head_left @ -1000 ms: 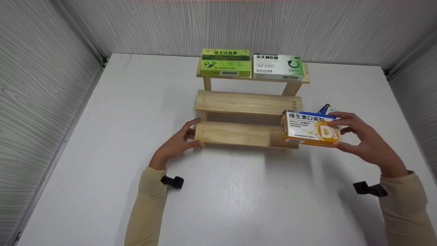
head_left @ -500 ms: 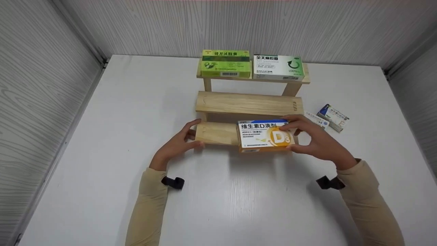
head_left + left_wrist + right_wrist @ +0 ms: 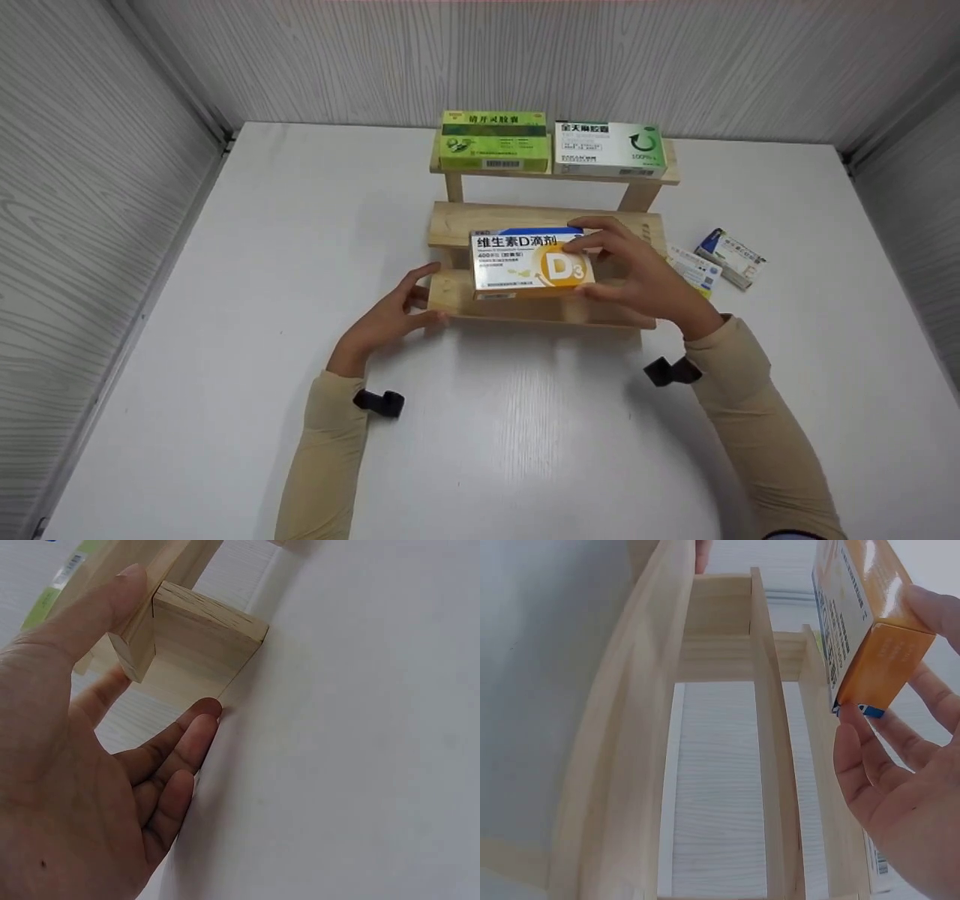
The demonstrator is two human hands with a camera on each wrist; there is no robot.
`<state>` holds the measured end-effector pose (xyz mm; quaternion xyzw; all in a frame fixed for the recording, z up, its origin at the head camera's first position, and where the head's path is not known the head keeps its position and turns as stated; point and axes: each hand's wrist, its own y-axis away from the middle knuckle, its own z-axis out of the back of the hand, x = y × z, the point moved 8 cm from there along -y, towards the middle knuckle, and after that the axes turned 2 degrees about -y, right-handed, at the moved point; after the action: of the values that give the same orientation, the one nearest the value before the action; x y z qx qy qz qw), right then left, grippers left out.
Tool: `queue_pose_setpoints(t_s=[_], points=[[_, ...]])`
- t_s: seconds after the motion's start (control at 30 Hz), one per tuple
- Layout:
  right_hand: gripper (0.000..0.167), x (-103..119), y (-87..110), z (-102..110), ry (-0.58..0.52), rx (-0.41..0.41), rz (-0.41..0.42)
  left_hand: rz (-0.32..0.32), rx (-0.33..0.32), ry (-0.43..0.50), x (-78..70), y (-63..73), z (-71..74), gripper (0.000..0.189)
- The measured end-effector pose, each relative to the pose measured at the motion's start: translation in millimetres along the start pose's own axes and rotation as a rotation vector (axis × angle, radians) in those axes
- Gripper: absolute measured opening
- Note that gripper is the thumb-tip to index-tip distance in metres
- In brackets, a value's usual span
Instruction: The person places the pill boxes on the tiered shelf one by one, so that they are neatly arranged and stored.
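My right hand holds a white and orange vitamin D medicine box by its right end, thumb below and fingers on top. The box is raised in front of the three-tier wooden rack, overlapping its middle and lowest shelves in the head view. In the right wrist view the orange end of the medicine box shows between thumb and fingers, apart from the shelves. My left hand grips the left end of the lowest shelf. The left wrist view shows its thumb along the board and several fingertips low beside the rack's end.
On the top shelf a green medicine box stands left of a white and green one. Two small boxes lie on the table right of the rack: a blue and white one and a white one. A grey wood-grain wall rises behind.
My right hand has carried the vitamin D box leftward from the rack's right side, dipping to the lowest shelf, then rising toward the middle one. My left hand has stayed at the rack's end.
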<state>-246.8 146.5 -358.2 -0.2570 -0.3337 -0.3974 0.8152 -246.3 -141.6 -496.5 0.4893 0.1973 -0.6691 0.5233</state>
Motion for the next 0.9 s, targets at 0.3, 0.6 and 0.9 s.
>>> queue_pose_setpoints(t_s=[0.3,0.6,0.9], points=[[0.048,3,-29.6,-5,-0.067,-0.068,0.021,0.001,-0.01,0.015,1.8,-0.9,1.8,0.084],[0.048,-7,-52.3,-7,-0.144,-0.095,-0.028,-0.014,0.0,0.019,0.2,-0.5,1.3,0.084],[0.047,-24,-67.9,-16,-0.159,-0.083,-0.108,0.009,-0.004,0.0,-1.1,-0.2,1.0,0.083]])
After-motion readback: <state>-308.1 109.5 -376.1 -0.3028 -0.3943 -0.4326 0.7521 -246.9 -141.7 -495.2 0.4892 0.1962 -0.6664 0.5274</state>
